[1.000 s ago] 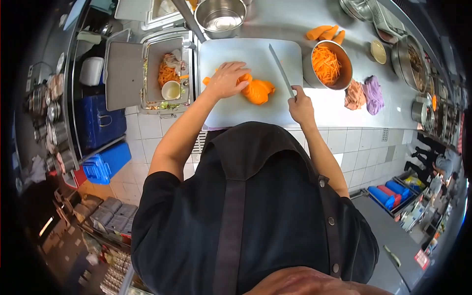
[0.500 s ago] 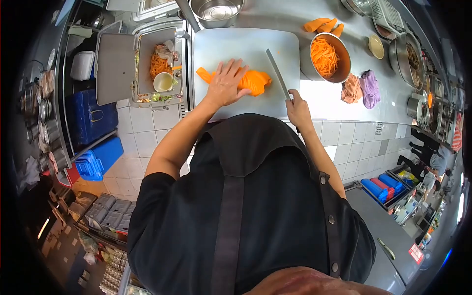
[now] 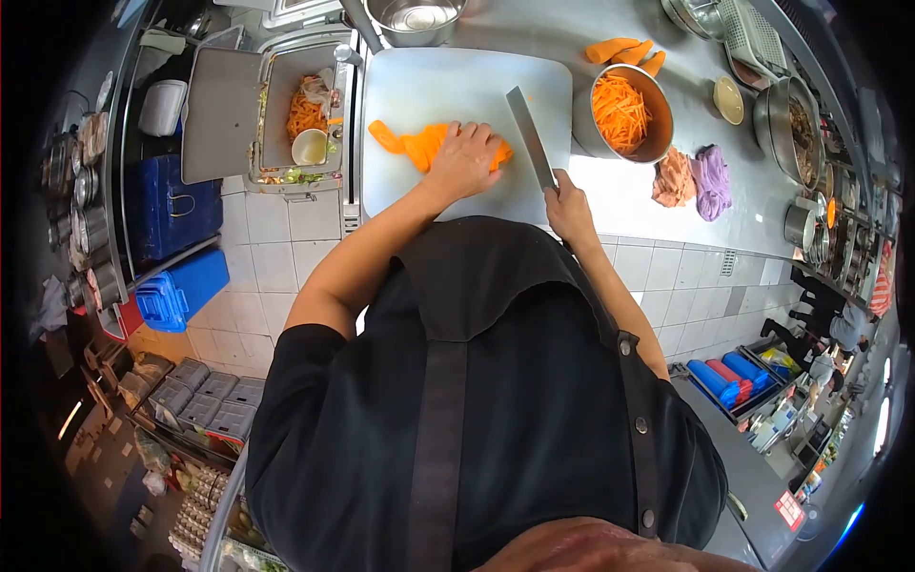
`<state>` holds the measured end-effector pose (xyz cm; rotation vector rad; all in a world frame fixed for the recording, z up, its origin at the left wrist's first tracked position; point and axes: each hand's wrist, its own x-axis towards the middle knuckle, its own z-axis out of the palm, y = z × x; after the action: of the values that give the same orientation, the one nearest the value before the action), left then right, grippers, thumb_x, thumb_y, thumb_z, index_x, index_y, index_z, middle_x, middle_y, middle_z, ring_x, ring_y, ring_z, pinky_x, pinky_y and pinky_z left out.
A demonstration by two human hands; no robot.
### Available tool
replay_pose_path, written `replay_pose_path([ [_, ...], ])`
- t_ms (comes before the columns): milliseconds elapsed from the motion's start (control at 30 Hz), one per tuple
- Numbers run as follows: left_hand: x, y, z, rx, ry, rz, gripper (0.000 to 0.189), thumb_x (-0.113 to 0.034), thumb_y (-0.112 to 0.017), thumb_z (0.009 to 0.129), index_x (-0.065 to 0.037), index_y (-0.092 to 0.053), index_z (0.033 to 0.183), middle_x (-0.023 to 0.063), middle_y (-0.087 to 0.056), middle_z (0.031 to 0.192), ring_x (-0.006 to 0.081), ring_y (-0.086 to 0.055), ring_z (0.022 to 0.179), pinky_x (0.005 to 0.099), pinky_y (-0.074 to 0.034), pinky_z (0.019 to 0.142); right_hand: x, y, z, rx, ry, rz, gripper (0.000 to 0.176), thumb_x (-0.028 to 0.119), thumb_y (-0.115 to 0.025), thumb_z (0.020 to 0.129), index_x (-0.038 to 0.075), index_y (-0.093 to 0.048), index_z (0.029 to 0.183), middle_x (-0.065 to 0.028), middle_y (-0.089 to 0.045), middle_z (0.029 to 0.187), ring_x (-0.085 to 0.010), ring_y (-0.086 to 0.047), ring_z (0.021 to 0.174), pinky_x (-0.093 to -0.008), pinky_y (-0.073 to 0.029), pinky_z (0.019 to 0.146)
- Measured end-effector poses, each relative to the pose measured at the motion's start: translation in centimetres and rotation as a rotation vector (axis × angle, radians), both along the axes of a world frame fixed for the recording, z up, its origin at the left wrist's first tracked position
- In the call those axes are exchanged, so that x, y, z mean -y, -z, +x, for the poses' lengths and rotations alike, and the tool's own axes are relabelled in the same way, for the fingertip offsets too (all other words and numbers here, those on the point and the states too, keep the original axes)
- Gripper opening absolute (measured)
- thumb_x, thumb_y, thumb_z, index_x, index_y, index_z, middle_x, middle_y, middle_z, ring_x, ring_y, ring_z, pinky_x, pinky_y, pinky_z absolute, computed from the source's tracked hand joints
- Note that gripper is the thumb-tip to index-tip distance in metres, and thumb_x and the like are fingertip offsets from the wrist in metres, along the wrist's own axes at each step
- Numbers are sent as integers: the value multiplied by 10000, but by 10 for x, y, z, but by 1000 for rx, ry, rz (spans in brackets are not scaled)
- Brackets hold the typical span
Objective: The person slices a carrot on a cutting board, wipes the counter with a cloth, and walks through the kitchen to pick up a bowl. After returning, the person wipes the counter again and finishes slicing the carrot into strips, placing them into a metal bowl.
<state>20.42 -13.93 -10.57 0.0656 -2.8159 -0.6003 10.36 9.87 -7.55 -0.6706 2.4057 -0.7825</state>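
Note:
A white cutting board (image 3: pixel 410 81) lies on the steel counter with orange carrot slices (image 3: pixel 416 148) spread across its middle. On the right part of the slices rests my left hand (image 3: pixel 465 162), its fingers bent over them and the slices under it hidden. My right hand (image 3: pixel 570 207) is closed round the handle of a knife (image 3: pixel 530 136). The blade points up and to the left over the board's right side, apart from the slices. Just right of the board stands a steel pot (image 3: pixel 664 133) holding shredded carrot (image 3: pixel 620 112).
Peeled carrots (image 3: pixel 610 50) lie behind the pot. Orange-brown and purple cloths (image 3: pixel 712 181) are to its right, near a small bowl (image 3: pixel 729 100). A steel bowl (image 3: pixel 416 36) stands behind the board. Left of the board is an open bin (image 3: pixel 276 133) with scraps and a cup.
My left hand has moved right along the slices, its fingers now more bent. More slices show left of it. The whole view has shifted slightly.

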Motion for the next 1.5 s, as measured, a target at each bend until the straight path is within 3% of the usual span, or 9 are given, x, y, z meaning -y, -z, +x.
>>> replay_pose_path([
  [67,-5,-1,-2,-9,-6,-7,492,-313,-830,761,-97,-686,1180,88,-599,1095,280,-584,1090,481,-414,978,0,0,-1,5,-4,-19,373,151,-575,974,-15,-595,1308,-320,-708,853,-524,-706,864,-577,-545,805],
  [400,-20,-2,-20,86,-34,0,295,-220,-833,775,-129,-710,1027,52,-598,1042,262,-594,1031,451,-452,852,-3,-1,-6,12,-32,-30,366,160,-593,972,-16,-595,1293,-328,-708,879,-532,-697,871,-584,-546,807],
  [600,-21,-3,-21,8,10,-71,252,-216,-819,789,-117,-712,995,56,-602,1022,264,-597,1021,444,-448,852,-6,4,-8,-38,-63,-60,359,156,-607,973,-15,-596,1288,-326,-707,872,-530,-699,867,-584,-547,788],
  [733,-21,5,-21,57,-4,-60,205,-226,-793,814,-111,-718,966,57,-606,1018,267,-599,1033,454,-449,869,-5,2,-7,-48,-71,-43,277,203,-621,1000,-17,-599,1167,-322,-696,841,-539,-685,842,-596,-537,768],
  [900,-17,-19,-5,-188,-135,107,123,-186,-742,842,-85,-710,904,55,-633,1038,272,-606,1052,457,-465,908,-2,-8,-4,-217,-118,31,256,251,-623,1034,-2,-589,1008,-310,-679,783,-543,-669,790,-616,-517,732],
  [967,-7,-17,12,-110,-113,51,120,-167,-739,837,-78,-705,910,58,-635,1023,272,-613,1037,440,-480,889,2,-17,1,-270,-105,66,238,218,-630,1039,10,-587,932,-279,-684,764,-512,-677,764,-597,-517,683],
  [1267,4,-12,21,-111,-10,29,67,-118,-695,844,-62,-678,877,79,-636,970,277,-627,975,409,-533,840,36,-46,-8,-361,-411,201,212,183,-558,1037,-14,-549,960,-276,-680,719,-494,-692,702,-580,-567,670],
  [1367,5,-9,21,-116,8,43,74,-132,-681,853,-60,-673,869,86,-631,961,285,-625,969,414,-534,841,26,-55,0,-366,-419,238,159,131,-542,1016,-22,-536,971,-266,-686,720,-478,-704,692,-572,-578,655],
  [1500,7,-10,24,-119,13,100,96,-150,-656,869,-55,-671,873,86,-624,956,288,-622,962,409,-532,839,28,-19,19,-337,-369,312,128,104,-528,1001,-23,-524,990,-275,-688,739,-470,-711,694,-562,-586,633],
])
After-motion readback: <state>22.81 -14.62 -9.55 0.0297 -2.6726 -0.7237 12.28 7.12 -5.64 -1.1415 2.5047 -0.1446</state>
